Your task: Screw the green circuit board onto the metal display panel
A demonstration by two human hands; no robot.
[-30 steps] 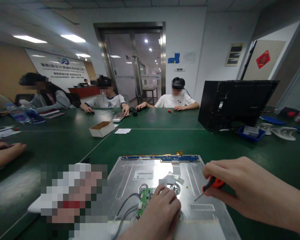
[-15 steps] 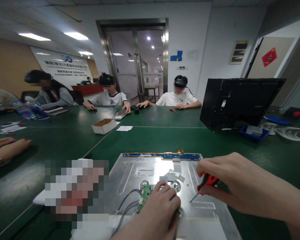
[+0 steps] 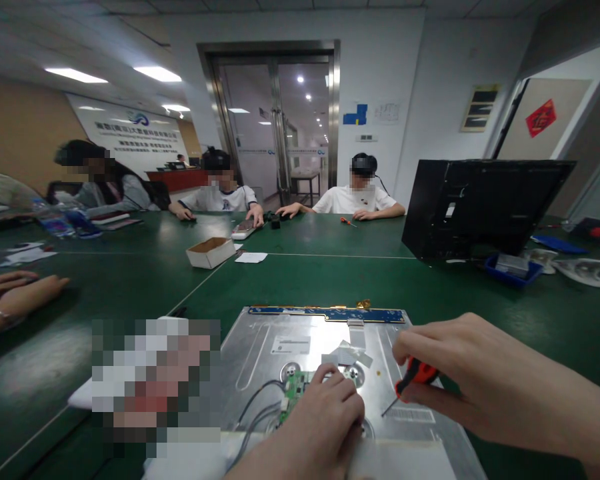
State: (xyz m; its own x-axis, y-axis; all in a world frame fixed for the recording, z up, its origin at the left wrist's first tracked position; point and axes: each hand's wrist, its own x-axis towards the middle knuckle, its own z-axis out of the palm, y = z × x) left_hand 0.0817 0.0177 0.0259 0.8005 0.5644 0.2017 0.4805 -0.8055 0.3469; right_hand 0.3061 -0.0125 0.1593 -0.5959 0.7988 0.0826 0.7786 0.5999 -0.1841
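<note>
A silver metal panel lies in front of me, with a thin blue circuit strip along its far edge. On its near half sits a green circuit board, its wires running off to the left. My left hand covers much of this board, fingers curled down over it; the fingertips' contact is partly hidden. In my right hand, a red and black screwdriver is gripped between thumb and fingers. Its shaft points down-left over the panel, near a barcode label. Whether the tip touches metal I cannot tell.
Left of the panel is a pixelated area. Beyond stand a small open box, a white paper and a black monitor with a blue tray beside it. Several people sit around the green table.
The whole view has shifted slightly right and down. The screwdriver tip has moved a little closer to me over the panel. My left hand stays on the circuit board.
</note>
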